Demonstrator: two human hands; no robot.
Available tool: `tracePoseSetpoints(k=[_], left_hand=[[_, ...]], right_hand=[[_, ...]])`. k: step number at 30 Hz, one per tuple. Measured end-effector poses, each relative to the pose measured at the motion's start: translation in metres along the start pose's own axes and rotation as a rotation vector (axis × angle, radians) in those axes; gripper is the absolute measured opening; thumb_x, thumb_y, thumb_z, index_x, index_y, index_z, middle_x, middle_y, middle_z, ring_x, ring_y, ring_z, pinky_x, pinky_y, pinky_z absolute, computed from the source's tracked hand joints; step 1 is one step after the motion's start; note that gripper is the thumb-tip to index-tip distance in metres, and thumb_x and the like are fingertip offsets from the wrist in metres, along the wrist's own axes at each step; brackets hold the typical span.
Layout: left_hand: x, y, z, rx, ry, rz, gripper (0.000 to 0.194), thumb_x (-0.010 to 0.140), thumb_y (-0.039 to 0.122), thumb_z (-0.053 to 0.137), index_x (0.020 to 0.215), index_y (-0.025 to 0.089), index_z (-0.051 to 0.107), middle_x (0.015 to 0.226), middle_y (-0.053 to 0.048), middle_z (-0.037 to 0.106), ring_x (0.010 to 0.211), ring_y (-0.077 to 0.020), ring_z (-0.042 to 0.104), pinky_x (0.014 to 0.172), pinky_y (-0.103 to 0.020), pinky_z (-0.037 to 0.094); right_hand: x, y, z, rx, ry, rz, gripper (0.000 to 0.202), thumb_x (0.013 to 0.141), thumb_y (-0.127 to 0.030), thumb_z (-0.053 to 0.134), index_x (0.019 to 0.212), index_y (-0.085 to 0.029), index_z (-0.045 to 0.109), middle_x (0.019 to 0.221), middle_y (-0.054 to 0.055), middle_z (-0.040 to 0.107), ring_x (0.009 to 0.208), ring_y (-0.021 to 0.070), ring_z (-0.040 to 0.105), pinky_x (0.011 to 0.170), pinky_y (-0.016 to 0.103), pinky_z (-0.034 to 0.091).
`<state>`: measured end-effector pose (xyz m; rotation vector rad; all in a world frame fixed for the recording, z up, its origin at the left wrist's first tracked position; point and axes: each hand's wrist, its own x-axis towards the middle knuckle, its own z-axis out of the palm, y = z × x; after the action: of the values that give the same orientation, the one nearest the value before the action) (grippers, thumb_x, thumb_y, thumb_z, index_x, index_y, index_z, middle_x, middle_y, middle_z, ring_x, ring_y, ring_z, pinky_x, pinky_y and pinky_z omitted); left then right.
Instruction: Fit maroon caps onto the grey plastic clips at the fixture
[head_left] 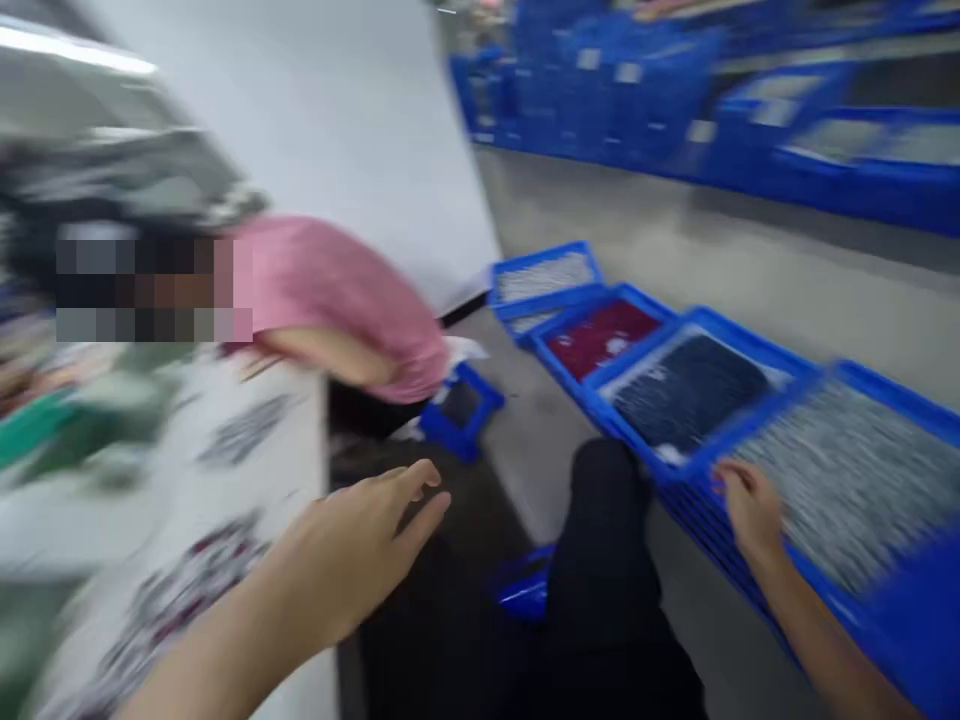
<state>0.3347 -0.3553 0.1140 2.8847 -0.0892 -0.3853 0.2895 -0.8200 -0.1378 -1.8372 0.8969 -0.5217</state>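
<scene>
My left hand [375,525] is in the air beside the edge of a white table [296,480], thumb and fingers apart, with nothing in it. On the table near it lie small dark and reddish pieces [195,580], blurred. My right hand [754,510] is at the near corner of a blue crate [832,605] full of grey-white pieces [847,460]. Its fingers are bent over by the rim; motion blur hides whether they grip it. The adjoining blue crate [641,450] holds dark pieces [686,385].
A person in a pink top [337,290] bends over the table at left. More blue crates, one with dark red pieces [600,335], line the floor at right. A small blue stool [461,410] stands by the person. Blue bins [637,110] fill the back.
</scene>
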Motion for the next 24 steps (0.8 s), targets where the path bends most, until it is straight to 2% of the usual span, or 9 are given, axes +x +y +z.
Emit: tracePoseSetpoints(k=[2,4,6,8,13,17,20,22,24], left_hand=[[0.086,0.043,0.031,-0.006,-0.198,0.219,0.047,0.094,0.066,0.052,0.114,0.034,0.08,0.115,-0.009,0.089,0.109,-0.0438,0.085,0.096,-0.051,0.064],[0.163,0.101,0.074,-0.071,-0.339,0.362,0.051,0.095,0.068,0.053,0.122,0.032,0.077,0.121,-0.01,0.089,0.118,-0.0422,0.084,0.106,-0.051,0.063],[0.215,0.168,0.125,-0.137,-0.439,0.488,0.059,0.094,0.069,0.057,0.134,0.028,0.072,0.134,-0.012,0.086,0.132,-0.0402,0.079,0.119,-0.052,0.058],[0.242,0.233,0.178,-0.183,-0.493,0.613,0.063,0.095,0.065,0.061,0.143,0.025,0.069,0.151,-0.015,0.079,0.146,-0.0395,0.072,0.126,-0.054,0.053],[0.266,0.38,0.314,-0.145,-0.626,0.89,0.056,0.099,0.048,0.067,0.149,0.022,0.068,0.159,-0.016,0.074,0.151,-0.0346,0.068,0.126,-0.049,0.054],[0.271,0.47,0.423,-0.091,-0.648,1.018,0.055,0.097,0.032,0.071,0.151,0.019,0.069,0.165,-0.018,0.068,0.159,-0.0343,0.061,0.135,-0.051,0.046],[0.272,0.506,0.486,-0.047,-0.569,1.008,0.061,0.098,0.028,0.071,0.157,0.016,0.066,0.179,-0.023,0.051,0.171,-0.0427,0.044,0.139,-0.059,0.037],[0.272,0.517,0.512,-0.024,-0.489,0.983,0.066,0.1,0.027,0.068,0.163,0.008,0.06,0.186,-0.028,0.037,0.177,-0.0477,0.028,0.143,-0.064,0.026],[0.269,0.518,0.528,-0.008,-0.422,0.97,0.067,0.103,0.025,0.063,0.166,0.005,0.056,0.187,-0.029,0.034,0.178,-0.0494,0.02,0.144,-0.067,0.017]], right_hand=[[0.04,0.037,-0.018,-0.064,0.153,0.119,0.03,0.108,-0.044,0.076,0.118,-0.016,0.078,0.111,0.008,0.08,0.094,0.0243,0.078,0.085,0.042,0.068],[0.078,0.081,-0.042,-0.132,0.259,0.223,0.04,0.111,-0.042,0.078,0.143,-0.019,0.072,0.141,0.012,0.075,0.117,0.0276,0.078,0.099,0.049,0.069],[0.105,0.122,-0.066,-0.199,0.343,0.311,0.042,0.111,-0.041,0.078,0.147,-0.02,0.07,0.148,0.013,0.072,0.124,0.0295,0.076,0.104,0.052,0.068],[0.122,0.154,-0.084,-0.253,0.391,0.377,0.043,0.111,-0.041,0.078,0.147,-0.02,0.07,0.149,0.013,0.072,0.126,0.0303,0.076,0.105,0.053,0.067],[0.157,0.209,-0.095,-0.322,0.396,0.449,0.042,0.111,-0.041,0.078,0.147,-0.02,0.07,0.15,0.013,0.071,0.127,0.0305,0.075,0.106,0.053,0.067],[0.192,0.246,-0.081,-0.364,0.349,0.5,0.048,0.109,-0.043,0.079,0.151,-0.022,0.07,0.16,0.015,0.067,0.141,0.0352,0.069,0.117,0.061,0.06],[0.213,0.265,-0.062,-0.413,0.331,0.564,0.061,0.106,-0.058,0.076,0.16,-0.033,0.066,0.175,0.016,0.055,0.163,0.0467,0.047,0.127,0.074,0.043],[0.22,0.27,-0.048,-0.459,0.336,0.594,0.068,0.106,-0.067,0.067,0.167,-0.038,0.06,0.183,0.016,0.045,0.17,0.0516,0.031,0.127,0.081,0.035],[0.218,0.269,-0.034,-0.513,0.337,0.596,0.069,0.108,-0.068,0.06,0.168,-0.036,0.059,0.185,0.016,0.039,0.17,0.0516,0.026,0.128,0.081,0.03]])
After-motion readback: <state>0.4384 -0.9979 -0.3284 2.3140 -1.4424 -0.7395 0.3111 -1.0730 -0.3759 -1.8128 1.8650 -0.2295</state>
